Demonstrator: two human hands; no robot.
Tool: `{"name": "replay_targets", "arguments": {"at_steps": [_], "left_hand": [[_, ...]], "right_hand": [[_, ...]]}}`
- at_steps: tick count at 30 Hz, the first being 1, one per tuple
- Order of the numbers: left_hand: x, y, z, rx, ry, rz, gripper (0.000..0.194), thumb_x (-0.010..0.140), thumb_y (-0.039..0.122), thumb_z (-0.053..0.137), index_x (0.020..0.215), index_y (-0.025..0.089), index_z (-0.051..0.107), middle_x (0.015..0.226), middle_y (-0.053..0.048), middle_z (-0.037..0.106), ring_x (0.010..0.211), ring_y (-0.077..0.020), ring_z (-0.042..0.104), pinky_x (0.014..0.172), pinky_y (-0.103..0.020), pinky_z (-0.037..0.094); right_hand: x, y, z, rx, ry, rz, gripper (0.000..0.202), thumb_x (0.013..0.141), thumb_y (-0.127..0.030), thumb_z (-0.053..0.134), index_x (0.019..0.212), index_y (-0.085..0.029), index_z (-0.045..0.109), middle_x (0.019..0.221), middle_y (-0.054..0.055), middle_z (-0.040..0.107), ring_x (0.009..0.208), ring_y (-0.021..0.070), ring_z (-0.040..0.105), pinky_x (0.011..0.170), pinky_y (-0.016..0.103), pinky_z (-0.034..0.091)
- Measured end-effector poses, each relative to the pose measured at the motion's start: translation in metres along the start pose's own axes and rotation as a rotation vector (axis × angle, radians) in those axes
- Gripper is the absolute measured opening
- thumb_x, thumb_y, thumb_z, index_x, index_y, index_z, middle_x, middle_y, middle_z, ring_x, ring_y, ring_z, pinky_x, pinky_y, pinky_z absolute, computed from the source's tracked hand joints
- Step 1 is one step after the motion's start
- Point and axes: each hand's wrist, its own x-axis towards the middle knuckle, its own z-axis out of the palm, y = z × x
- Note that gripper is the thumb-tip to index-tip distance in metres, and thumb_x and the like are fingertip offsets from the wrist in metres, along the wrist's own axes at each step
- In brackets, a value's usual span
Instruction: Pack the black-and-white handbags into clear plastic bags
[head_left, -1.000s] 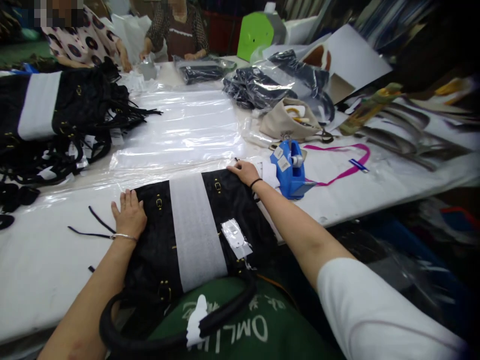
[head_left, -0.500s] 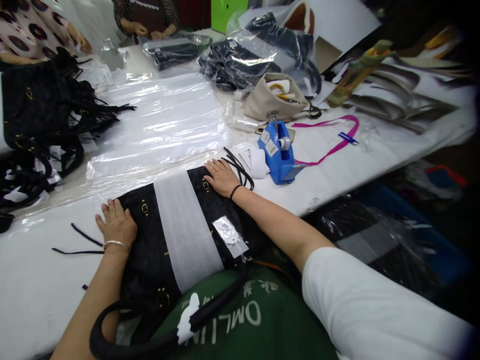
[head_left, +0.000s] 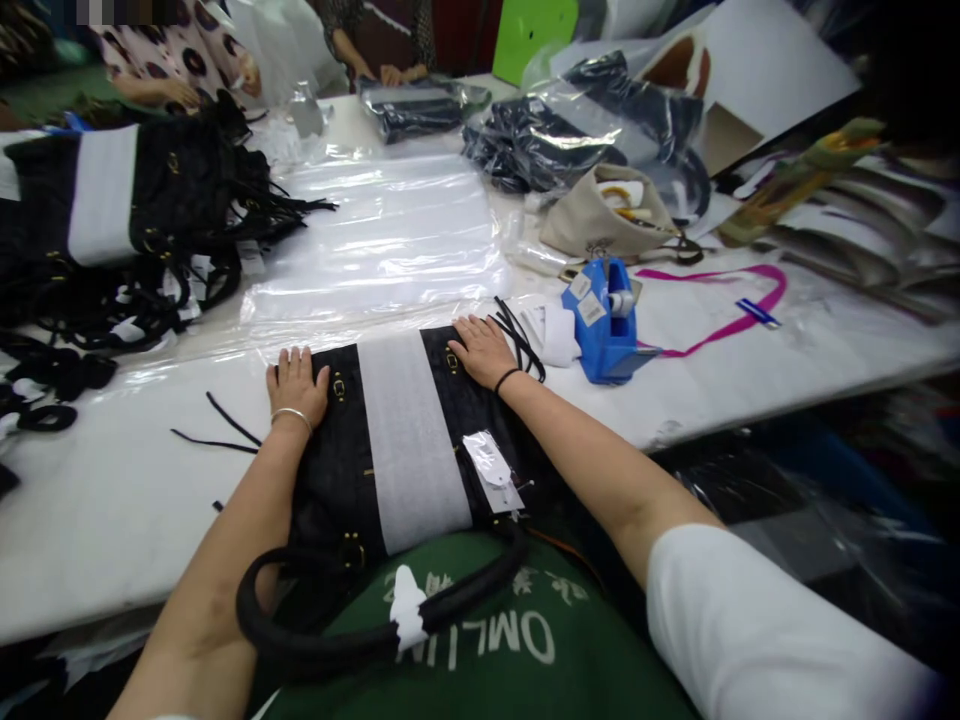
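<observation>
A black bag (head_left: 335, 430) lies flat on the table edge in front of me, with a white band (head_left: 412, 440) around its middle. My left hand (head_left: 298, 388) rests at its far left corner, fingers spread. My right hand (head_left: 484, 350) lies flat on the far right corner, fingers apart, beside thin black cords (head_left: 523, 340). A white tag (head_left: 489, 465) sits on the bag's right part. The thick black handle (head_left: 322, 645), wrapped with white paper, curves over my green apron (head_left: 480, 640).
Clear plastic bags (head_left: 375, 240) lie beyond the bag. Black bags (head_left: 187, 190) are piled at the left. A blue tape dispenser (head_left: 604, 330), a pink strap (head_left: 769, 290) and a beige pouch (head_left: 600, 220) are at the right. Another person's hands (head_left: 394, 75) touch a wrapped item across the table.
The whole view has swung left, so things appear further right. Both hands remain at the bag's far corners, still spread.
</observation>
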Motion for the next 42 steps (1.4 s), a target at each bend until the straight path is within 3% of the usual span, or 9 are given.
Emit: {"name": "replay_targets", "arguments": {"at_steps": [4,8,12,18,22,28,33,38,42], "left_hand": [[-0.002,-0.002,0.014,-0.009,-0.008,-0.027,0.070,0.099,0.046,0.024,0.155,0.005,0.032,0.163,-0.016,0.028,0.154,-0.0300,0.015,0.125,-0.052,0.007],[-0.001,-0.009,0.017,-0.044,0.013,-0.013,0.072,0.099,0.048,0.023,0.155,0.004,0.031,0.162,-0.017,0.028,0.154,-0.0301,0.015,0.125,-0.052,0.004],[0.002,-0.014,0.023,-0.086,0.034,0.005,0.073,0.099,0.051,0.023,0.155,0.005,0.032,0.162,-0.017,0.030,0.154,-0.0299,0.015,0.125,-0.052,0.002],[0.000,-0.014,0.022,-0.103,0.053,0.016,0.072,0.099,0.052,0.024,0.155,0.006,0.032,0.161,-0.017,0.031,0.154,-0.0295,0.015,0.125,-0.052,0.002],[0.000,-0.014,0.022,-0.105,0.053,0.005,0.072,0.099,0.051,0.025,0.155,0.006,0.033,0.161,-0.017,0.031,0.154,-0.0295,0.016,0.125,-0.052,0.003],[0.002,-0.017,0.027,-0.120,0.079,0.014,0.074,0.098,0.053,0.024,0.154,0.005,0.034,0.161,-0.018,0.032,0.154,-0.0299,0.016,0.125,-0.052,0.002],[0.002,-0.018,0.029,-0.101,0.064,0.014,0.075,0.098,0.053,0.023,0.154,0.004,0.033,0.161,-0.018,0.032,0.153,-0.0302,0.016,0.125,-0.052,0.002],[-0.001,-0.011,0.023,-0.082,0.068,0.005,0.073,0.098,0.049,0.023,0.153,0.002,0.034,0.161,-0.019,0.031,0.153,-0.0311,0.016,0.125,-0.052,0.003],[-0.003,-0.007,0.021,-0.045,0.067,-0.007,0.070,0.097,0.045,0.027,0.152,0.001,0.037,0.160,-0.020,0.033,0.153,-0.0312,0.019,0.124,-0.053,0.008]], "right_hand": [[0.001,-0.002,-0.020,0.129,-0.007,0.054,0.053,0.098,-0.036,0.049,0.145,-0.012,0.050,0.151,0.014,0.050,0.146,0.0293,0.037,0.123,0.051,0.020],[-0.049,-0.023,-0.065,0.371,0.092,0.062,0.038,0.095,-0.031,0.054,0.130,-0.016,0.061,0.130,0.011,0.066,0.124,0.0243,0.058,0.108,0.041,0.044],[-0.129,-0.052,-0.093,0.410,-0.193,0.063,0.041,0.087,-0.039,0.068,0.122,-0.017,0.064,0.111,0.009,0.068,0.088,0.0184,0.066,0.083,0.032,0.055],[-0.175,-0.071,-0.090,0.088,-0.441,0.094,0.060,0.080,-0.039,0.076,0.133,-0.016,0.060,0.122,0.015,0.063,0.109,0.0288,0.064,0.090,0.035,0.052],[-0.167,-0.068,-0.095,0.049,-0.374,0.200,0.029,0.093,-0.023,0.055,0.119,-0.018,0.068,0.107,0.011,0.072,0.096,0.0258,0.069,0.085,0.034,0.051],[-0.168,-0.052,-0.092,0.311,-0.160,0.339,0.047,0.094,-0.028,0.057,0.140,-0.019,0.054,0.102,0.005,0.074,0.086,0.0201,0.069,0.081,0.031,0.053],[-0.158,-0.045,-0.094,0.204,-0.094,0.270,0.050,0.090,-0.030,0.065,0.136,-0.015,0.057,0.102,0.009,0.073,0.091,0.0228,0.067,0.085,0.036,0.054],[-0.080,-0.050,-0.117,0.151,0.115,0.055,0.042,0.095,-0.036,0.059,0.132,-0.015,0.061,0.121,0.013,0.069,0.115,0.0263,0.062,0.104,0.042,0.048],[0.012,-0.077,-0.095,0.194,0.075,-0.123,0.046,0.097,-0.040,0.057,0.135,-0.015,0.060,0.133,0.015,0.064,0.127,0.0272,0.056,0.112,0.044,0.041]]}}
